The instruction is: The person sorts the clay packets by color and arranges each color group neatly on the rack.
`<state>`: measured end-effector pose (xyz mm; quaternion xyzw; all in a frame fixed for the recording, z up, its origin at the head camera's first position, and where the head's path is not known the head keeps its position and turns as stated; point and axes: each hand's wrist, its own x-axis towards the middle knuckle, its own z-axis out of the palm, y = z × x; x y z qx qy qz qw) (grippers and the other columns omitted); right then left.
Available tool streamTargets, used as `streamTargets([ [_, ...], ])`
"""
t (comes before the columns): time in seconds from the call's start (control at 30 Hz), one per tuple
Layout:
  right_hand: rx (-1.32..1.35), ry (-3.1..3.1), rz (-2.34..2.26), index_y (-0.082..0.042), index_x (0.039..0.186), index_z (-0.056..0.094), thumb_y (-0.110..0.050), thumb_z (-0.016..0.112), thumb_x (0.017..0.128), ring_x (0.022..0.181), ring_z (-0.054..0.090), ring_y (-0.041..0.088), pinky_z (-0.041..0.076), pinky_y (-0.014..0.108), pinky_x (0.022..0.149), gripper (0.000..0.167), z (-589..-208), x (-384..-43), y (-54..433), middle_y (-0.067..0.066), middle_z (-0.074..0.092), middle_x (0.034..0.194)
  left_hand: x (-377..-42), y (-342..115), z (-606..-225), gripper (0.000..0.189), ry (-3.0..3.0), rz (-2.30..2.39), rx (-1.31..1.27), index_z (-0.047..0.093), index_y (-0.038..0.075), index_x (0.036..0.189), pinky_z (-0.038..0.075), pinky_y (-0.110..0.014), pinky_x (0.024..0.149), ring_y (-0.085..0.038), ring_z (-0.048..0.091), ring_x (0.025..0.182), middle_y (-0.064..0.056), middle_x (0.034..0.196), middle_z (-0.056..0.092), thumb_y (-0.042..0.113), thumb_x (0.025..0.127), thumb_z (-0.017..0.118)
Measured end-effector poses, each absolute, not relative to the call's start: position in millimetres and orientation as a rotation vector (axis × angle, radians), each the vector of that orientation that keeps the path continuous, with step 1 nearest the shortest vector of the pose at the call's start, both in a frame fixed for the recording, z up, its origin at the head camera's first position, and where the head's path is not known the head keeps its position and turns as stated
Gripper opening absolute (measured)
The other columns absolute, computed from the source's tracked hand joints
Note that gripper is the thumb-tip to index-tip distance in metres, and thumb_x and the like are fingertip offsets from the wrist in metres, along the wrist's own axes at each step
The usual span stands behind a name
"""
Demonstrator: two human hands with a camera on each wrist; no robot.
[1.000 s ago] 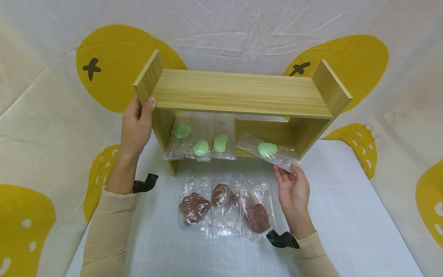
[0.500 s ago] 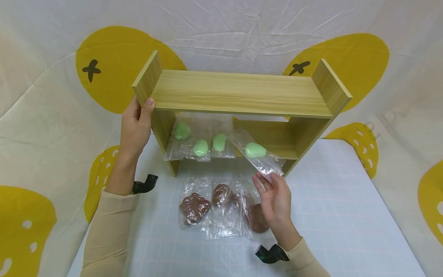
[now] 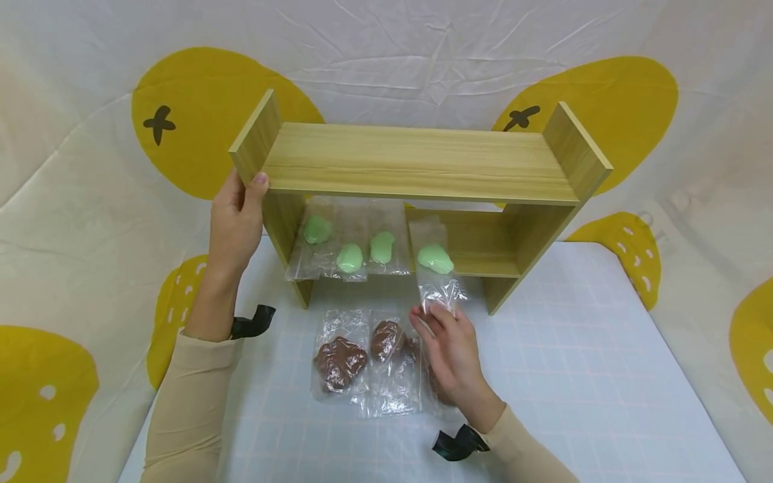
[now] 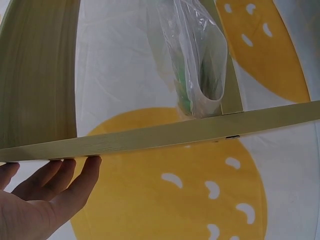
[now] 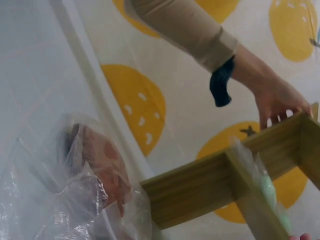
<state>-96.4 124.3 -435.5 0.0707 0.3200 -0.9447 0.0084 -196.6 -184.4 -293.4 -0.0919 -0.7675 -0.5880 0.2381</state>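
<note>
My left hand (image 3: 237, 228) grips the shelf (image 3: 417, 161) by its left side panel (image 3: 256, 137), fingers partly hidden behind it. My right hand (image 3: 454, 355) pinches the near end of a clear bag with a green lump (image 3: 435, 259), which overhangs the middle board (image 3: 486, 263); I can't tell whether it rests there. That hand hides much of the rightmost brown-filled bag (image 3: 439, 391).

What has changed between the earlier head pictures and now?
The right hand moved its clear bag with a green lump leftward along the wooden shelf, closer to three other green-lump bags; the bag is much less slanted. Nothing was let go. The left hand stayed on the shelf's left side; those three and the visible brown-lump bags stayed too.
</note>
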Motion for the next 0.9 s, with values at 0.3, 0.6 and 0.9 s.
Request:
streamTargets([
  [0.3,0.236,0.904,-2.996,0.001,0.103,0.055,0.0,0.059,0.099,0.102,0.064,0.031,0.04,0.049,0.106,0.006,-428,-119,117,0.014,0.062,0.1,-197,-185,-294,0.042,-2.104,-1.613,-0.257,0.054,0.02,0.144,0.047,-0.04,0.094,-0.023,0.055,0.111,-0.007,0.131,0.059,0.034,0.105,0.052],
  [0.6,0.325,0.874,-2.976,0.0,0.1,0.06,0.0,0.057,0.099,0.103,0.063,0.031,0.045,0.046,0.102,0.003,-426,-136,115,0.014,0.063,0.1,-197,-186,-295,0.042,-2.1,-1.625,-0.271,0.054,0.018,0.143,0.046,-0.039,0.093,-0.023,0.056,0.11,-0.007,0.13,0.059,0.034,0.105,0.052],
  [0.9,0.353,0.84,-2.988,0.002,0.1,0.059,0.0,0.062,0.096,0.101,0.064,0.031,0.045,0.045,0.102,0.005,-426,-146,114,0.015,0.062,0.101,-198,-186,-295,0.042,-2.093,-1.618,-0.276,0.054,0.019,0.143,0.047,-0.038,0.092,-0.023,0.056,0.109,-0.007,0.129,0.059,0.034,0.105,0.052],
])
